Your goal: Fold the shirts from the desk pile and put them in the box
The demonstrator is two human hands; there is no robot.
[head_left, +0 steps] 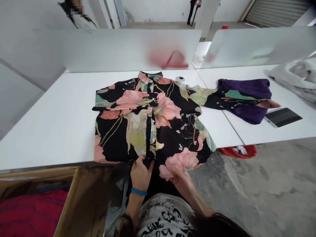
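"Where's the floral shirt [138, 123]?"

"Mid-frame on the white table [49, 131], directly above the left hand [141, 172] and right hand [182, 179], its hem [108, 161] reaching them."

"Which way does it point?"

"Collar [144, 78] toward the top of the frame; the body's long axis runs up and down, while one sleeve [234, 98] stretches right over purple cloth [255, 84]."

"And the hands?"

"The left, nearer the front strip [152, 131], pinches its bottom end. The right meets the hem farther right, its grip lost against the pink print; I can't tell whether it pinches."
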